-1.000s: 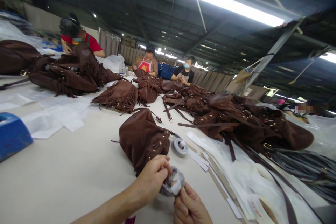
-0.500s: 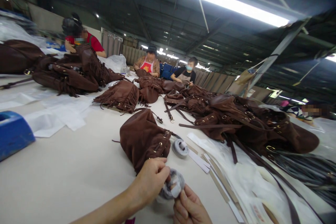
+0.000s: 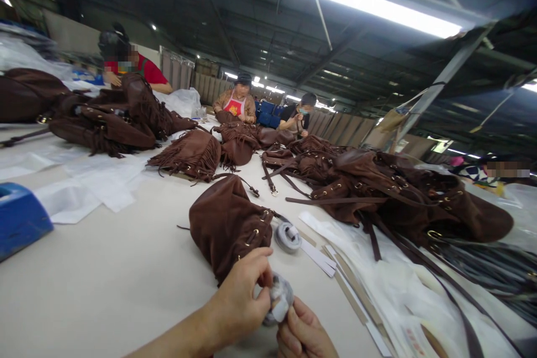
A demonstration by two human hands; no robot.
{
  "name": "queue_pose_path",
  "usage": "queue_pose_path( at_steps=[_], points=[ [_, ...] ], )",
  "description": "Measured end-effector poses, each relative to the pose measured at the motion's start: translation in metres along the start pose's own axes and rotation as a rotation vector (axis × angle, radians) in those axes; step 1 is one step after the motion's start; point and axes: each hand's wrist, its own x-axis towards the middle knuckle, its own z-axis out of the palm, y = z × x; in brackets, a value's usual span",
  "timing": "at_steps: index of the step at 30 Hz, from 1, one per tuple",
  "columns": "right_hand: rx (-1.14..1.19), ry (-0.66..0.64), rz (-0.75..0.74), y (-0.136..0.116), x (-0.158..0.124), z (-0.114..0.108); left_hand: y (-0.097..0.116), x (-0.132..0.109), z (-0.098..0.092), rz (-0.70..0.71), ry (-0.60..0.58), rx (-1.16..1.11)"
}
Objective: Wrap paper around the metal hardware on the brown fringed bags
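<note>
Head view, both hands low in frame, close to the body.

- Left hand (image 3: 240, 302) is reaching in from the left. Its fingers (image 3: 257, 262) are curling over the top of a small grey roll of tape with a white loose end (image 3: 280, 296) and pinching at it.
- Right hand (image 3: 304, 335) is sitting under and behind the roll. Its fingers (image 3: 293, 319) are pressed together and bracing the roll from below.
- The roll is being held between the two hands, just above the pale tabletop (image 3: 104, 268) and just in front of a brown suede drawstring bag with brass eyelets (image 3: 222, 224) lying on its side.
- A second grey roll, lying flat (image 3: 287, 236), is resting beside that bag. White paper strips (image 3: 319, 257) are lying just right of it.
- A heap of brown suede bags and straps (image 3: 398, 196) is lying further right, and a blue plastic box (image 3: 19, 221) is sitting at far left.
- Three other people are sitting at the far end.

Judgement: the step in hand looks like working the white end loose from the roll. Whether the end is already lifted is too small to tell. Lifting it calls for a firm brace from the right hand while the left fingertips are catching the edge.
</note>
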Motion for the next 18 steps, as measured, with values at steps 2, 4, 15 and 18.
queue_pose_path(
  at_steps=[2, 4, 15, 18],
  points=[
    [-0.001, 0.021, 0.001, -0.002, -0.002, 0.004, 0.0, 0.0, -0.003, 0.024, 0.0, -0.031],
    [0.001, 0.036, 0.001, -0.004, -0.003, 0.007, 0.001, 0.001, -0.005, 0.03, -0.007, -0.067],
    [0.017, -0.026, -0.004, 0.0, 0.0, -0.003, 0.006, -0.002, 0.001, 0.086, 0.035, -0.004],
    [0.014, -0.02, 0.008, 0.001, 0.0, -0.005, 0.007, -0.001, 0.001, 0.06, 0.034, 0.002]
  ],
)
